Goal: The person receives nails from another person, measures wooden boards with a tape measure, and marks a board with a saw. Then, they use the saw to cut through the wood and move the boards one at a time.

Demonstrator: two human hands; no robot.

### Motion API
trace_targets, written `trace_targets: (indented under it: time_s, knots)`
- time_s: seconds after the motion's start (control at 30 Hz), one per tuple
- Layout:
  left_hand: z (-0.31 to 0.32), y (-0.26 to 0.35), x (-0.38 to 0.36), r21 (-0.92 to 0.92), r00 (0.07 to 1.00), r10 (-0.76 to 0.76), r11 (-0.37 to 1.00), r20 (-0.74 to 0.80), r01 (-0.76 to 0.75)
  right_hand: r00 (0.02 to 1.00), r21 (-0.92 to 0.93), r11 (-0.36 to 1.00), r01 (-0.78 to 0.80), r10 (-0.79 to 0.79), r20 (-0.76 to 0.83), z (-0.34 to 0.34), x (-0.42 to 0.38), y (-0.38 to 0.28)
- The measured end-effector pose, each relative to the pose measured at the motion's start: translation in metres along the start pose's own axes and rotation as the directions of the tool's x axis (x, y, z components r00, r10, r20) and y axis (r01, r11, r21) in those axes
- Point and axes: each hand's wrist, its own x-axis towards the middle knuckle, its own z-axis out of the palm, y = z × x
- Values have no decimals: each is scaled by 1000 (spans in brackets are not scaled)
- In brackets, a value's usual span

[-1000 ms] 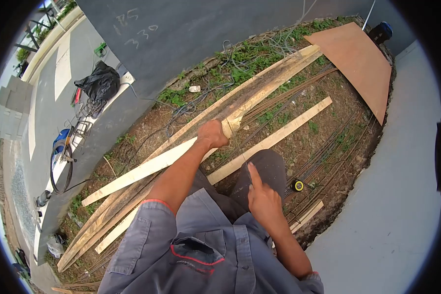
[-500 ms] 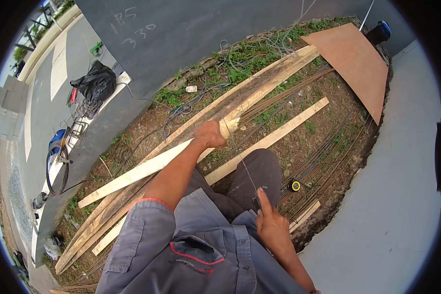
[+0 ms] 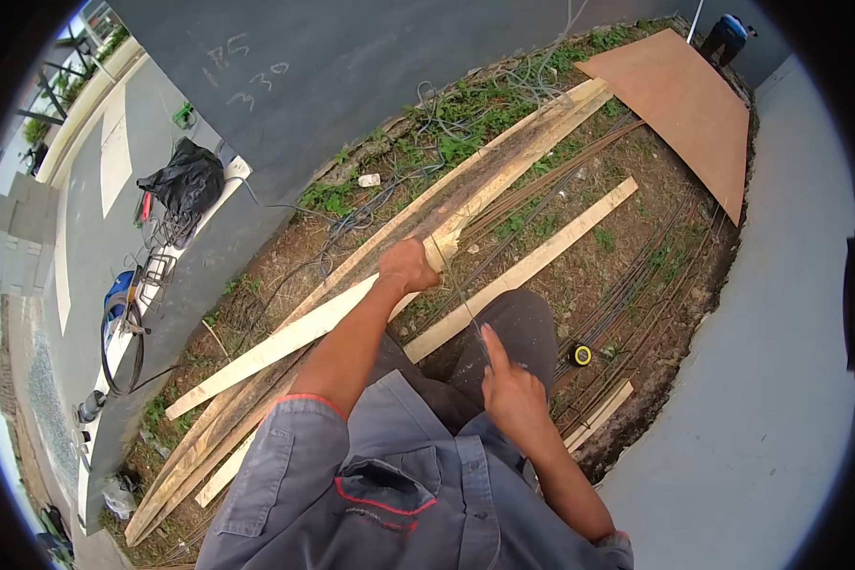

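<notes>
My left hand point(image 3: 408, 266) is closed around a pale wooden board point(image 3: 280, 353) near its far end, and the board slopes down to the left across longer timbers. In my right hand point(image 3: 515, 394) is a handsaw, its index finger stretched along the tool. The narrow saw blade point(image 3: 464, 304) runs up from that hand to the board's end, just right of my left hand. The saw's handle is mostly hidden by my fingers. Beneath the board lie long rough timbers point(image 3: 503, 171). Another pale plank point(image 3: 551, 252) rests on the soil beyond my bent knee.
A yellow-black tape measure point(image 3: 580, 355) lies near steel rods point(image 3: 627, 294) on the right. A brown plywood sheet point(image 3: 679, 109) is at the back, with a person point(image 3: 729, 38) behind it. On the left ledge sit a black bag point(image 3: 188, 179) and a blue power tool point(image 3: 120, 299).
My right hand has moved up and forward with the saw, closer to the board's end. My left hand keeps its grip on the board. The view has shifted slightly.
</notes>
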Motion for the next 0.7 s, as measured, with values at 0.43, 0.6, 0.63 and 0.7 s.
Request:
trace_targets:
  time_s: [0.43,0.6,0.63,0.7]
  knots:
    - [-15,4,-12,1,1000,6,1000,2,-6,997,-19,998,56,-57,-53,10,58,-2]
    - [-19,7,-37,-46,998,-30,999,-52,28,997,-33,997,68,-69,-21,4,41,-11]
    - [-22,5,-26,-28,999,-28,999,-38,27,999,-50,998,37,-38,-18,-14,0,-12]
    - [-16,4,-17,6,1000,10,1000,-8,-10,1000,-7,1000,-20,20,14,-26,-60,-2]
